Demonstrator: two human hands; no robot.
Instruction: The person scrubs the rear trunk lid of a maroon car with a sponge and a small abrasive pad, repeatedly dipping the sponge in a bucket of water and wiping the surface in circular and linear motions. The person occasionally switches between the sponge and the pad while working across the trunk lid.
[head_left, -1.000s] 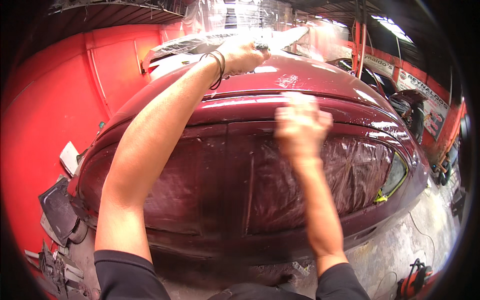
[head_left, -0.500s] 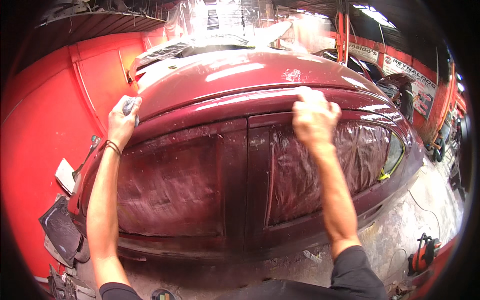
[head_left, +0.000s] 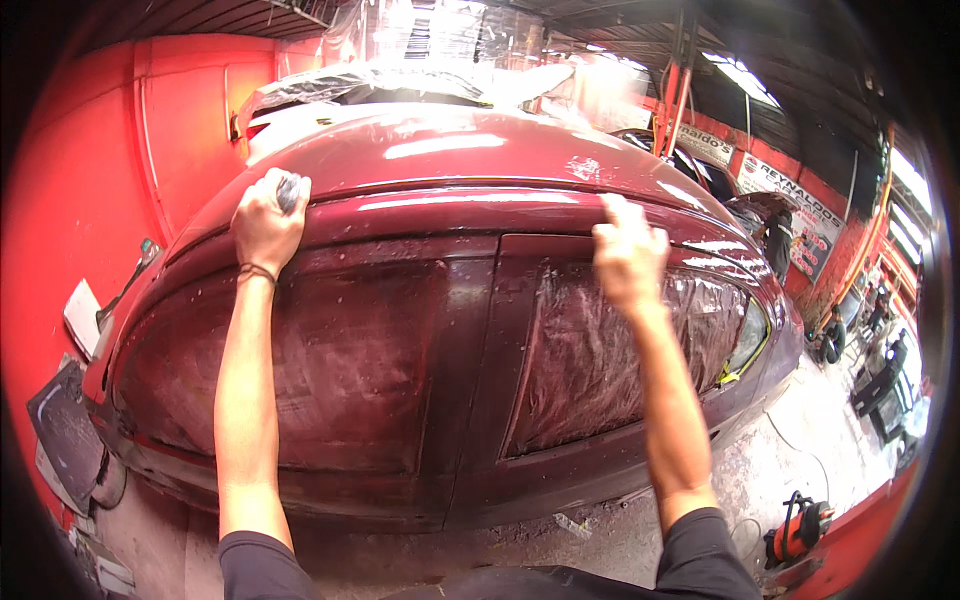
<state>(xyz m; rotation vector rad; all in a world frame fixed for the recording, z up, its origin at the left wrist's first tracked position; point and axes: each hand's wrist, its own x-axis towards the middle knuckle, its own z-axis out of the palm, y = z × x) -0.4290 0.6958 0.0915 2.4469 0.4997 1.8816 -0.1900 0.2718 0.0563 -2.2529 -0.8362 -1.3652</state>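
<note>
A dark red car (head_left: 465, 290) stands side-on in front of me, its side windows covered. My left hand (head_left: 268, 222) is closed round a small grey wad (head_left: 290, 192), which looks like a crumpled cloth or sponge, at the left part of the roof edge. Farther right, my right hand (head_left: 632, 258) is at the roof rail (head_left: 470, 200) above the other door. Its fingers are bent toward the painted surface and slightly blurred; whatever lies under them is hidden. Wrinkled plastic film (head_left: 590, 370) covers the right window, with yellow-green tape (head_left: 733, 375) at its corner.
A red wall (head_left: 85, 150) rises on the left, with dark panels (head_left: 70, 430) leaning by it. An orange and black machine (head_left: 798, 530) sits on the floor at the lower right, near a thin cable (head_left: 800, 447). A person (head_left: 780, 240) stands beyond the car's right end.
My left hand has shifted right along the roof edge with the grey wad. My right hand stays near the same stretch of rail. The whole view has tilted and shifted slightly.
</note>
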